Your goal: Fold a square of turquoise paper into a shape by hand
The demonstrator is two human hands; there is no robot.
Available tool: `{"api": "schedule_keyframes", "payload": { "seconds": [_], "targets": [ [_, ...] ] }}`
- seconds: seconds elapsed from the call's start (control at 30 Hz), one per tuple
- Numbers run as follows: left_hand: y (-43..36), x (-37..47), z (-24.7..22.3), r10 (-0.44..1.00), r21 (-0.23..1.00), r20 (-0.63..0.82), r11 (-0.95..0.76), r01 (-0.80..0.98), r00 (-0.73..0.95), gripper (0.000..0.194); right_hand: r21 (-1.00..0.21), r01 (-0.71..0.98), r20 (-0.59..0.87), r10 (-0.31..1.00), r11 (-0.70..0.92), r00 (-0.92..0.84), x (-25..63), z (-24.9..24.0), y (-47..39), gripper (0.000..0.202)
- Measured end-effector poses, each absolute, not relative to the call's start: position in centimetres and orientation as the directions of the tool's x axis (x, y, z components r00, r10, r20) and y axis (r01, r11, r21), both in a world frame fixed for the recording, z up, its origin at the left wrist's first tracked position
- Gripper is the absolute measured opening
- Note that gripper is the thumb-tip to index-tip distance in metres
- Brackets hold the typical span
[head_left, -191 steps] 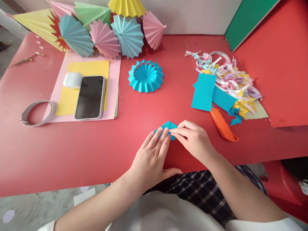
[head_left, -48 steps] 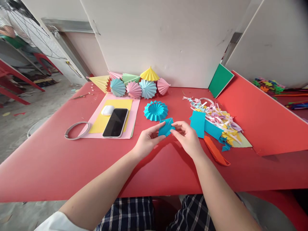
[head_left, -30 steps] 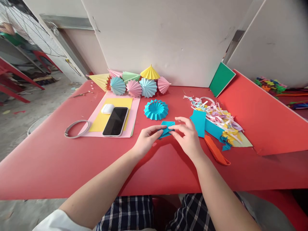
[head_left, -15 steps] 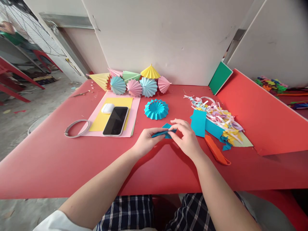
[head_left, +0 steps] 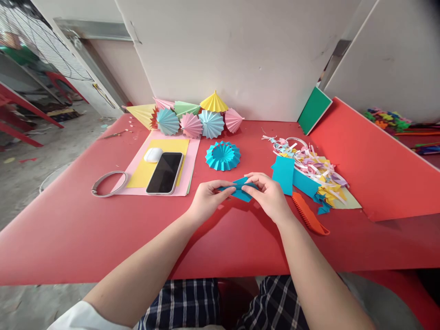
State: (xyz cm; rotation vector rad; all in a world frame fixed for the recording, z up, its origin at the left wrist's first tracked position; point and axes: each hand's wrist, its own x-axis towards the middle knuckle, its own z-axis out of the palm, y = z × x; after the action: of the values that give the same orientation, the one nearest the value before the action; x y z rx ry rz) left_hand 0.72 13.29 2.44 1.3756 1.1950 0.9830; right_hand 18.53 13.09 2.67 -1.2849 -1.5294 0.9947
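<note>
A piece of blue paper with a folded strip is held just above the red table. My left hand pinches the strip's left end between thumb and fingers. At the other end, my right hand grips the fold with thumb and fingertips. Just beyond my hands lies a pleated blue paper ring. To the right rest a flat blue paper piece and an orange toothed tool, perhaps a comb or cutter.
A phone and a white case lie on yellow and pink paper sheets. Left of them is a grey band. Pleated paper umbrellas line the wall. Paper scraps lie beside a red board.
My right hand has shifted its fingers from above the paper to a pinch on the fold's right end. The blue paper now tilts, with more showing below the strip.
</note>
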Motion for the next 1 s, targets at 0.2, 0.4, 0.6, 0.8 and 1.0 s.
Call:
{"api": "schedule_keyframes", "payload": {
  "seconds": [0.2,0.4,0.6,0.8,1.0],
  "targets": [
    [13.2,0.8,2.4,0.984,0.987,0.018,-0.046,0.152,0.179,0.023,-0.964,0.255,0.031,0.986,0.072,-0.162,18.2,3.3,12.8,0.023],
    [12.7,1.0,2.3,0.981,0.982,0.012,-0.048,0.181,0.191,0.024,-0.904,0.395,0.113,0.984,0.160,-0.140,17.7,3.7,12.4,0.021],
    [12.6,1.1,2.3,0.984,0.976,0.036,-0.072,0.206,0.173,0.023,-0.840,0.490,0.199,0.972,0.233,-0.122,17.4,3.4,12.3,0.012],
    [12.6,1.2,2.2,0.987,0.975,0.020,-0.055,0.217,0.162,0.023,-0.806,0.538,0.213,0.969,0.248,-0.127,17.3,3.6,12.3,0.010],
    [12.9,1.1,2.1,0.990,0.973,0.013,-0.045,0.226,0.141,0.023,-0.812,0.532,0.201,0.971,0.241,-0.132,17.8,3.3,12.5,0.019]
  ]
}}
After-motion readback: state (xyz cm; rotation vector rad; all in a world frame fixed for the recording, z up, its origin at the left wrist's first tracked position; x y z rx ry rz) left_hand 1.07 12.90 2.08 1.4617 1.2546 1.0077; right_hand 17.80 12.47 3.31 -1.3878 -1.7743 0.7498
